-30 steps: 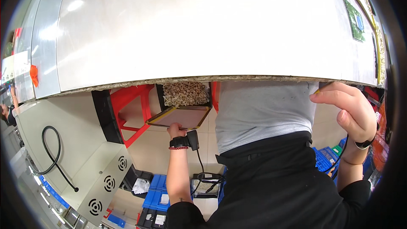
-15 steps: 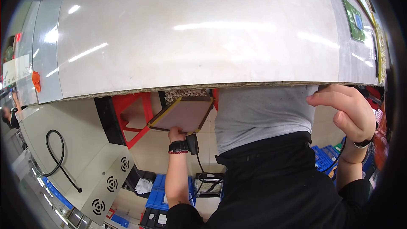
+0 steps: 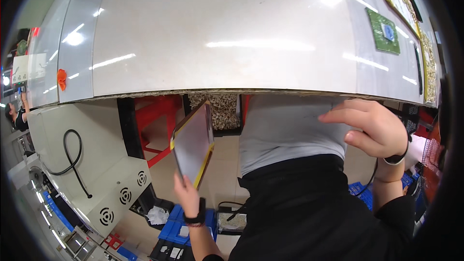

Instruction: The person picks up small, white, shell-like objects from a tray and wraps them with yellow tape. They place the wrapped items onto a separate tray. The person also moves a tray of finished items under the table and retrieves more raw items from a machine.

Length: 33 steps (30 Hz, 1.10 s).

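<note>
My left hand [image 3: 187, 194] grips the near end of a flat shallow tray [image 3: 191, 147] with a pale inside and yellow-and-brown edges. The tray hangs tilted, almost on edge, below the table's front edge. Behind it stands a dark bin [image 3: 221, 111] of small light-brown pieces, too small to name. My right hand [image 3: 374, 128] is at the front edge of the table, above the grey cloth [image 3: 290, 133] over my lap. Its fingers are loosely bent and apart, with nothing in them.
The white table [image 3: 227, 19] spans the upper view. On its right lie a green pad [image 3: 384, 31] and yellow-edged trays [image 3: 427, 63] of pieces. An orange scrap [image 3: 62, 79] lies at left. Below are a red stool [image 3: 157, 121], a pale cabinet [image 3: 92, 140] and blue crates [image 3: 176, 227].
My left hand has drawn the tray back toward me and turned it more upright, uncovering the bin of pieces behind it. My right hand has shifted slightly left.
</note>
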Motion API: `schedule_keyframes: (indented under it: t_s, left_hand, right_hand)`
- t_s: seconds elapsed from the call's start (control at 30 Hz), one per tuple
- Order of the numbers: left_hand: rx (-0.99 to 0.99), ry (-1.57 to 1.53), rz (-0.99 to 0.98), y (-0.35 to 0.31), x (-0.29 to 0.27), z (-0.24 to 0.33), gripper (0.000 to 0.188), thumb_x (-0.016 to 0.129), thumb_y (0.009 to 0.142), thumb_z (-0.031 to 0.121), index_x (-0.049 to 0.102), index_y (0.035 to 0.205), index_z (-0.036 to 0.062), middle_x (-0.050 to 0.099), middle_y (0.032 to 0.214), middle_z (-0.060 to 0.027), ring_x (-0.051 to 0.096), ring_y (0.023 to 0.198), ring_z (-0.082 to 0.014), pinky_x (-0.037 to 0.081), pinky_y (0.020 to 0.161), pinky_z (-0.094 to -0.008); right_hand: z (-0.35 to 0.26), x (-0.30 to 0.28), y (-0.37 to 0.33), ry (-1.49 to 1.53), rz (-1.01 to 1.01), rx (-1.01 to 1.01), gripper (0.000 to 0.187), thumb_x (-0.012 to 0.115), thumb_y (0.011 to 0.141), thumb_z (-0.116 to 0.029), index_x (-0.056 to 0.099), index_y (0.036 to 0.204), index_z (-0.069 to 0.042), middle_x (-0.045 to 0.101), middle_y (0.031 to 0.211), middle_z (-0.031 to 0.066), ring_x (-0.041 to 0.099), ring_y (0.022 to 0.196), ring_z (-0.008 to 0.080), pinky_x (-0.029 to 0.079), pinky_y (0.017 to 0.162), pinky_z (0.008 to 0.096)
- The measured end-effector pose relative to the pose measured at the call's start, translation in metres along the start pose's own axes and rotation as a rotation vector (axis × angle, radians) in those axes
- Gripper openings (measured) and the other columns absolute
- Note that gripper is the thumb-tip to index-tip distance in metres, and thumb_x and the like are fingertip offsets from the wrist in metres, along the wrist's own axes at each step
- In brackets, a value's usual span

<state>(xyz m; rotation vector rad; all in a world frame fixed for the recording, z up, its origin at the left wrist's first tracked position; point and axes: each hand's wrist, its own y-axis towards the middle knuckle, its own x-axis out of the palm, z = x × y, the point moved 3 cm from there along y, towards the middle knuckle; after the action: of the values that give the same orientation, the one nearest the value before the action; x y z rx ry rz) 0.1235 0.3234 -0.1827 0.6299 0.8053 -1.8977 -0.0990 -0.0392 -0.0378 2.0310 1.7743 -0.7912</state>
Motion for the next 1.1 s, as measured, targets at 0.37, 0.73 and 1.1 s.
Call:
schedule_keyframes:
  t_s: [0.37, 0.73, 1.1]
  left_hand:
    - [-0.097, -0.772, 0.582, -0.128, -0.143, 0.044, 0.053, 0.061, 0.085, 0.009, 0.035, 0.129, -0.0064, 0.042, 0.130, -0.0204, 0.043, 0.114, -0.0314, 0.032, 0.101, -0.0435]
    - [0.125, -0.924, -0.073, 0.014, -0.113, 0.170, 0.049, 0.048, 0.086, -0.002, 0.032, 0.132, -0.0006, 0.047, 0.122, -0.0124, 0.048, 0.109, -0.0239, 0.037, 0.096, -0.0368]
    - [0.116, -0.480, -0.420, 0.166, -0.094, 0.267, 0.047, 0.055, 0.082, -0.006, 0.038, 0.125, -0.0014, 0.056, 0.106, -0.0114, 0.059, 0.085, -0.0177, 0.050, 0.076, -0.0308]
  right_hand:
    - [-0.006, -0.012, -0.030, 0.208, -0.034, -0.099, 0.037, 0.054, 0.088, -0.026, 0.058, 0.112, 0.002, 0.062, 0.100, 0.0176, 0.061, 0.088, 0.0316, 0.048, 0.079, 0.0350]
    - [-0.027, -0.006, -0.034, 0.626, 0.183, -0.144, 0.070, 0.060, 0.087, -0.021, 0.018, 0.137, 0.007, 0.056, 0.108, 0.0214, 0.061, 0.092, 0.0234, 0.050, 0.072, 0.0289]
    - [-0.011, -0.031, -0.065, 0.571, 0.220, -0.041, 0.033, 0.059, 0.088, -0.018, 0.056, 0.115, -0.001, 0.064, 0.091, 0.0091, 0.062, 0.081, 0.0163, 0.048, 0.072, 0.0263]
